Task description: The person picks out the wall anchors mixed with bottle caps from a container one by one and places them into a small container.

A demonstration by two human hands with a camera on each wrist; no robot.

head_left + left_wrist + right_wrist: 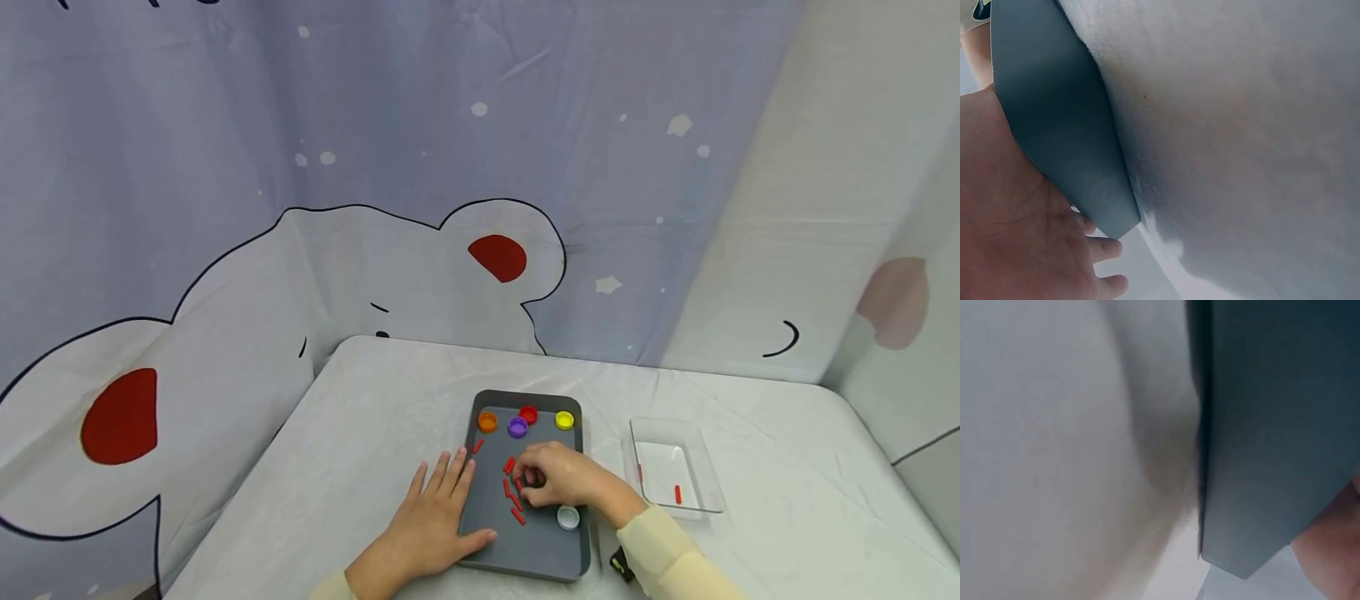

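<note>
- Currently, the left hand (pixel 431 525) lies flat with fingers straight and slightly spread, its fingertips and thumb overlapping the left side of the grey tray (pixel 536 546).
- The right hand (pixel 561 475) is over the right half of the tray, thumb and fingers bent toward each other; a red piece shows near the fingertips, but whether it is pinched cannot be told.
- Small red sticks (pixel 518 517) lie scattered in the middle of the tray, just left of the right hand, at various angles, with another red stick (pixel 477 447) apart from them near the tray's left wall.
- Along the tray's far end stand four round caps: the orange cap (pixel 487 422) at left, the purple cap (pixel 517 427), the red cap (pixel 528 414) just behind it, and the yellow cap (pixel 565 420) near the right corner.
- A white cap (pixel 567 517) sits nearer the person, just below the right wrist.
- To the right, apart from the tray, a clear box (pixel 701 507) has one red stick (pixel 678 494) on its floor.
- A black-and-yellow object (pixel 621 564) shows beside the tray, partly hidden by the pale right sleeve (pixel 675 550).
- Everything rests on a white-covered worktop (pixel 405 392) before a patterned curtain (pixel 375 108).
</note>
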